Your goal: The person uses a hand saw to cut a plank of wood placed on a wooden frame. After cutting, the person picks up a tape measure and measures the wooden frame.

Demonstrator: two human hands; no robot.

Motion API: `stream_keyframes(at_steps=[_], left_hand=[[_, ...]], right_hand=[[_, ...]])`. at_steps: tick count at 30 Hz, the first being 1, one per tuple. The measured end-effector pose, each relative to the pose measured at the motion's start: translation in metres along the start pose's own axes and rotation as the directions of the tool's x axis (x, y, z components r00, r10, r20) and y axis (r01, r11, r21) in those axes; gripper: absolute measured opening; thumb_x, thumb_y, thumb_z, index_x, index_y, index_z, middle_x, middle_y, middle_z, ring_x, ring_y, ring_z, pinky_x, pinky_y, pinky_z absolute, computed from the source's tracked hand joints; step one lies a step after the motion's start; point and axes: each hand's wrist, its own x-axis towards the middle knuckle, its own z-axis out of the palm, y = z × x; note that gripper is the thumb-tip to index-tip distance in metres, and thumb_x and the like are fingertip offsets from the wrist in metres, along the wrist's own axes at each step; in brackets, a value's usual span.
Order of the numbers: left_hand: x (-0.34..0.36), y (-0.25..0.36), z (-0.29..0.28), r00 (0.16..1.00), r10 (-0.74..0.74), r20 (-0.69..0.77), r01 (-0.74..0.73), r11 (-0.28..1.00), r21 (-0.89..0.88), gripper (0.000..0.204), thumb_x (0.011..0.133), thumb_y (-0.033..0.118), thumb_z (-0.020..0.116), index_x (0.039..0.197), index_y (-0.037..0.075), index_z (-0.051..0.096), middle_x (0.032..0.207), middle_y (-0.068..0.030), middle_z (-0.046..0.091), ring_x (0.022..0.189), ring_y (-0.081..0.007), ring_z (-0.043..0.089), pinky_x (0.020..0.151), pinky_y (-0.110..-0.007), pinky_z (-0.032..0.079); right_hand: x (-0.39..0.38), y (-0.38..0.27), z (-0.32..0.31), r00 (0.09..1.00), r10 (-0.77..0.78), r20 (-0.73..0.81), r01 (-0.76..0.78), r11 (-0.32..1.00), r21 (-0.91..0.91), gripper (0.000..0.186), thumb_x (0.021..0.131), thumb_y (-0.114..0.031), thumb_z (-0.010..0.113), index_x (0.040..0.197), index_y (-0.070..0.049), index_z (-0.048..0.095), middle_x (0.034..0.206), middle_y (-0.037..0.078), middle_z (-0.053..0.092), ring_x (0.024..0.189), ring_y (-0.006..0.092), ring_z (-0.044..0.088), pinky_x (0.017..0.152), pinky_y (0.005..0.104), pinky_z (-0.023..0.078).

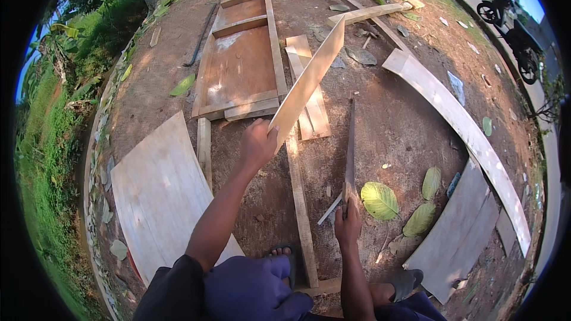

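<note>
My left hand (259,142) grips the near end of a long, thin wooden strip (312,80), which slants up and away to the right. Low on the right, my right hand (348,220) is closed around the handle of a handsaw (351,148). Its dark, narrow blade points away from me over the dirt, apart from the strip. Beneath the strip lie short pale boards (312,107), partly hidden by it. A wooden batten (300,208) runs on the ground between my two arms.
A long ladder-like wooden frame with panels (244,74) stretches away ahead. Plywood sheets lie at left (160,184) and right (455,232), beside a long curved-looking board (458,119). Large leaves (379,201) dot the dirt. Motorbikes (511,30) stand far right; grass borders the left.
</note>
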Motion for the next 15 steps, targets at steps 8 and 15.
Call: stream_keyframes(at_steps=[8,15], left_hand=[[-0.028,-0.012,0.01,0.988,-0.017,0.154,0.007,0.998,0.068,0.024,0.097,0.022,0.064,0.097,-0.001,0.07,0.093,-0.021,0.063,0.087,-0.0417,0.064,0.08,-0.051,0.052],[-0.104,0.042,0.024,0.988,0.095,0.125,-0.105,0.992,0.069,0.018,0.094,0.016,0.066,0.102,0.001,0.071,0.09,-0.014,0.057,0.087,-0.0351,0.063,0.075,-0.046,0.052]], right_hand=[[0.005,-0.014,0.001,0.994,0.041,0.098,-0.026,0.988,-0.152,0.051,0.094,-0.023,0.07,0.138,0.0,0.058,0.117,0.027,0.064,0.105,0.046,0.064,0.09,0.0509,0.052],[0.03,-0.06,-0.008,0.904,0.336,0.264,-0.421,0.596,0.683,0.054,0.104,-0.03,0.063,0.145,0.003,0.053,0.129,0.015,0.064,0.119,0.0239,0.064,0.095,0.0375,0.055]])
